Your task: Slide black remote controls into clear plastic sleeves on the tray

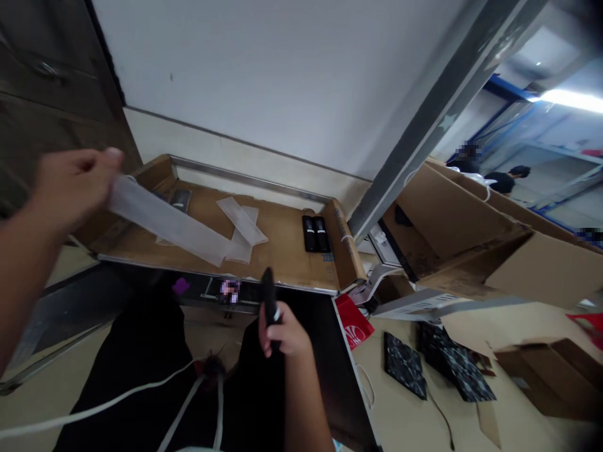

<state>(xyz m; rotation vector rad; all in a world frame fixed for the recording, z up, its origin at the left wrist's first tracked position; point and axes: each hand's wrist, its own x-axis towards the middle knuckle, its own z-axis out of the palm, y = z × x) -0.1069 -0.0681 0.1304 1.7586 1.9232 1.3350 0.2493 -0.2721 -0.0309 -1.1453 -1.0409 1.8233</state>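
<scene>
My left hand (78, 185) is raised at the left, its fingers pinching one end of a long translucent plastic sleeve (169, 220). The sleeve slants down to the right over a cardboard-lined tray (282, 257). Below the tray's front edge, my right hand (287, 333) is closed around a slim black stick-shaped item (269, 298) with a pale band, its tip pointing up. Two more translucent sleeves (240, 220) lie crossed mid-tray. Two black items with white labels (315, 233) rest side by side at the tray's right end. Another dark item (181, 201) lies at its left, partly covered.
A grey metal post (424, 119) rises right of the tray. Beyond it stand large open cardboard boxes (466, 220). A red bag (352, 321) and black patterned packages (405, 364) are on the floor side. White cords (141, 392) hang across my lap. People (504, 181) are far right.
</scene>
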